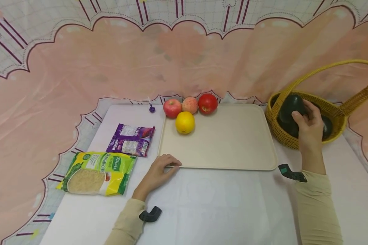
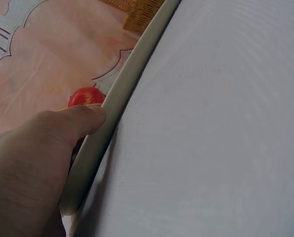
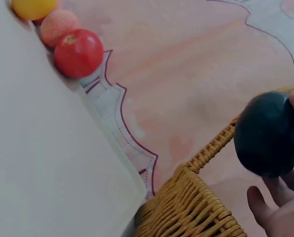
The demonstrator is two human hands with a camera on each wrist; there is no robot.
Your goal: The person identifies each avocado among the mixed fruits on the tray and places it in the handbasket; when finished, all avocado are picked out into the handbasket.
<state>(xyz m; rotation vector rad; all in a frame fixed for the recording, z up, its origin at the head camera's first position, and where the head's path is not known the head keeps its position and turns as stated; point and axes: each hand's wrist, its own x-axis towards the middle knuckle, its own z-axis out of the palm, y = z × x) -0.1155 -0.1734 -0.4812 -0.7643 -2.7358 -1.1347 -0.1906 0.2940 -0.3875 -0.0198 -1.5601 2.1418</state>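
Note:
My right hand (image 1: 311, 124) grips a dark green avocado (image 1: 292, 106) over the wicker basket (image 1: 283, 137). In the right wrist view the avocado (image 3: 268, 134) shows smooth and rounded, held between thumb and fingers beside the handle. More dark fruit (image 1: 327, 127) lies inside the basket, partly hidden by the hand. At the near left corner of the beige tray (image 1: 230, 146), my left hand (image 1: 159, 172) holds the rim, the thumb along the near edge. On the tray's far left are a red apple (image 1: 172, 108), a peach (image 1: 189, 105), a red pomegranate-like fruit (image 1: 207, 103) and an orange (image 1: 185, 122).
Left of the tray lie a purple snack packet (image 1: 131, 140) and a yellow-green Knorr bag (image 1: 98, 173). A small purple wrapped piece (image 1: 151, 109) sits behind them. The basket's tall handle (image 1: 331, 64) arches up at the right. A patterned cloth (image 1: 125, 68) hangs behind.

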